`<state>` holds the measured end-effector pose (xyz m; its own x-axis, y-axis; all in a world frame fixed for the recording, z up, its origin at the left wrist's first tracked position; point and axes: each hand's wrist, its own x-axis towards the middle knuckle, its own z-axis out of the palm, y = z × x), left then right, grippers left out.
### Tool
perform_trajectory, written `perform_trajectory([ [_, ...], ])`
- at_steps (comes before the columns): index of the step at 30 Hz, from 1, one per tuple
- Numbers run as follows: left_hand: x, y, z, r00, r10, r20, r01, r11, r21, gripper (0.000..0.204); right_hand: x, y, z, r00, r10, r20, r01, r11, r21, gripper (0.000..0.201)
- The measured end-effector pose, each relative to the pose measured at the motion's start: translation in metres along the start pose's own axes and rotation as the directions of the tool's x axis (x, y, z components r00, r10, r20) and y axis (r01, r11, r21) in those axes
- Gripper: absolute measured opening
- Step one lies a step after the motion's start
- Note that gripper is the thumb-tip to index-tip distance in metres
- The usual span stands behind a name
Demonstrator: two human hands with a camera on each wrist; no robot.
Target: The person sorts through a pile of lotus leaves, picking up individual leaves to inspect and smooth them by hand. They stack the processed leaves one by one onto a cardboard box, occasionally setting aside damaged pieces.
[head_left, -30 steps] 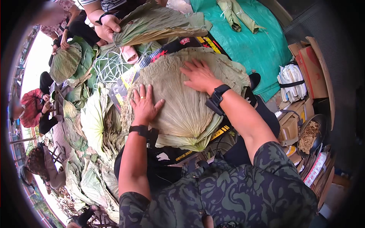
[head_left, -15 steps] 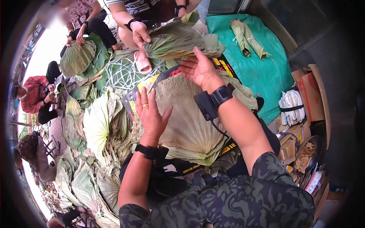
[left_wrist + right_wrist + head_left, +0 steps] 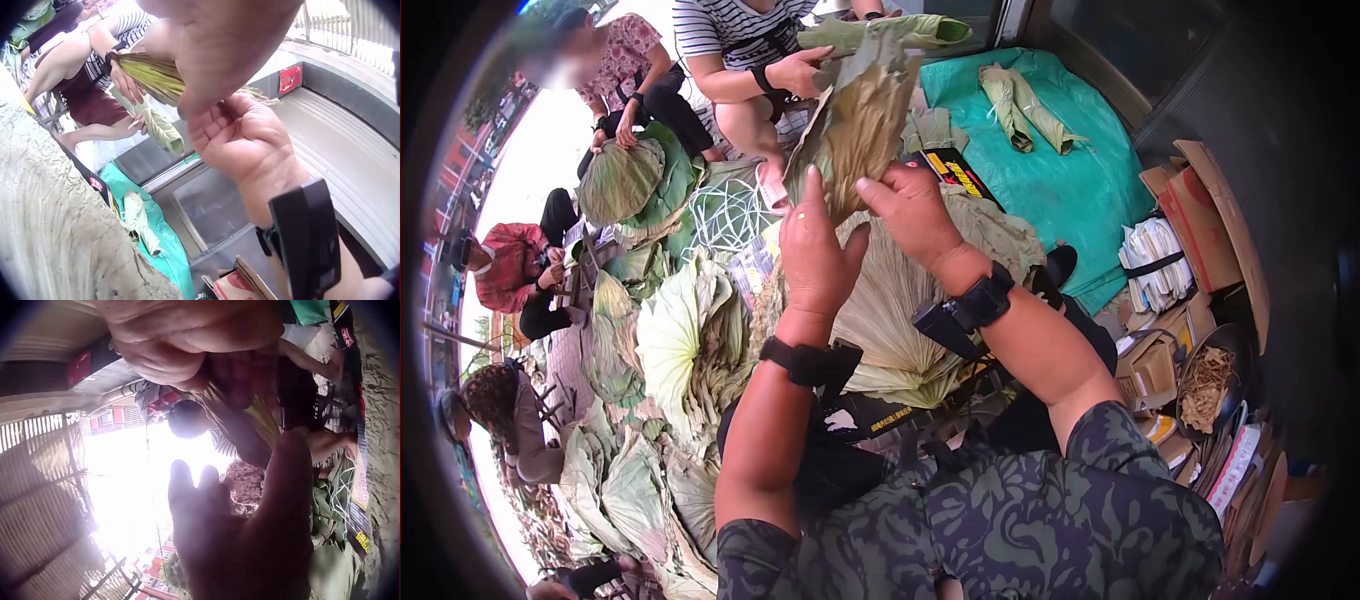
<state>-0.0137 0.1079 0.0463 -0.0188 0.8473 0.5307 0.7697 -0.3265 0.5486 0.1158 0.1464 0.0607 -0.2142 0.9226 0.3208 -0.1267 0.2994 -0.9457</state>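
Observation:
A folded dried lotus leaf point(image 3: 862, 125) stands raised in front of me, brown-green and creased. My right hand point(image 3: 915, 215) grips its lower end, the thumb on the near side and the fingers curled, as the left wrist view shows. Beside that end is my left hand point(image 3: 815, 260), its fingers straight and its thumb apart; the right wrist view shows this left hand point(image 3: 244, 531) spread. At the leaf's far end is the hand point(image 3: 127, 84) of a person in a striped shirt. Below my hands a broad dried lotus leaf point(image 3: 900, 320) lies spread out.
The person opposite also holds a rolled green leaf point(image 3: 890, 35). Heaped leaves point(image 3: 675, 340) lie at left, near tangled white string point(image 3: 725, 215). Two rolled leaves point(image 3: 1025, 110) rest on a green sheet point(image 3: 1090, 210). Cardboard boxes point(image 3: 1200, 215) and a bowl of shreds point(image 3: 1208, 385) stand at right.
Both hands have risen from the spread leaf, where they lay flat a second ago. The folded leaf has swung upright toward me, and my right hand has taken hold of it.

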Motion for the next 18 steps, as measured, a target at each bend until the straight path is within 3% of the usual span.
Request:
perform_trajectory([
  [1, -0.003, 0.004, 0.001, 0.993, -0.120, 0.014, 0.121, 0.990, -0.077, 0.059, -0.010, -0.005, -0.001, 0.997, -0.060, 0.038, 0.061, 0.998, -0.016, 0.019],
  [2, -0.007, 0.003, 0.003, 0.993, -0.112, 0.032, 0.116, 0.941, -0.317, 0.033, -0.022, -0.009, -0.001, 0.990, -0.117, 0.077, 0.120, 0.992, -0.030, 0.020],
  [4, -0.017, 0.002, 0.004, 0.917, -0.371, 0.143, 0.352, 0.589, -0.727, 0.017, -0.053, -0.011, -0.008, 0.996, -0.088, -0.011, 0.088, 0.996, -0.032, 0.023],
  [6, -0.027, 0.001, -0.002, 0.908, -0.370, 0.197, 0.306, 0.264, -0.915, 0.017, -0.081, -0.002, -0.022, 0.994, -0.058, -0.093, 0.055, 0.998, -0.030, 0.025],
  [7, -0.033, 0.003, -0.008, 0.888, -0.374, 0.266, 0.325, 0.103, -0.940, 0.023, -0.096, 0.012, -0.036, 0.961, 0.266, -0.078, -0.257, 0.961, 0.101, 0.037],
  [8, -0.039, 0.007, -0.013, 0.867, -0.367, 0.337, 0.339, -0.061, -0.939, 0.029, -0.111, 0.024, -0.046, 0.829, 0.558, -0.023, -0.540, 0.812, 0.220, 0.048],
  [9, -0.047, 0.008, -0.016, 0.865, -0.363, 0.347, 0.350, -0.060, -0.935, 0.029, -0.127, 0.037, -0.053, 0.827, 0.562, -0.030, -0.541, 0.809, 0.230, 0.048],
  [10, -0.053, 0.008, -0.017, 0.855, -0.315, 0.413, 0.376, -0.173, -0.910, 0.031, -0.141, 0.048, -0.057, 0.675, 0.724, 0.145, -0.708, 0.579, 0.405, 0.058],
  [11, -0.059, 0.008, -0.017, 0.843, -0.260, 0.471, 0.400, -0.282, -0.872, 0.033, -0.148, 0.049, -0.059, 0.495, 0.794, 0.351, -0.813, 0.282, 0.510, 0.067],
  [12, -0.065, 0.008, -0.014, 0.839, -0.256, 0.480, 0.410, -0.281, -0.868, 0.033, -0.153, 0.050, -0.060, 0.496, 0.795, 0.349, -0.809, 0.277, 0.518, 0.067],
  [14, -0.076, 0.006, -0.005, 0.775, -0.266, 0.573, 0.463, -0.378, -0.802, 0.035, -0.159, 0.048, -0.058, 0.723, 0.575, 0.384, -0.583, 0.208, 0.786, 0.073],
  [15, -0.081, 0.002, -0.001, 0.769, -0.243, 0.591, 0.499, -0.348, -0.794, 0.036, -0.155, 0.036, -0.060, 0.824, 0.481, 0.300, -0.422, 0.168, 0.891, 0.061],
  [16, -0.087, -0.002, 0.001, 0.765, -0.248, 0.594, 0.502, -0.348, -0.792, 0.036, -0.150, 0.040, -0.064, 0.821, 0.485, 0.302, -0.423, 0.161, 0.892, 0.061],
  [18, -0.096, -0.007, 0.004, 0.687, -0.277, 0.671, 0.586, -0.335, -0.738, 0.036, -0.140, 0.050, -0.075, 0.843, 0.538, -0.013, -0.207, 0.347, 0.915, 0.047],
])
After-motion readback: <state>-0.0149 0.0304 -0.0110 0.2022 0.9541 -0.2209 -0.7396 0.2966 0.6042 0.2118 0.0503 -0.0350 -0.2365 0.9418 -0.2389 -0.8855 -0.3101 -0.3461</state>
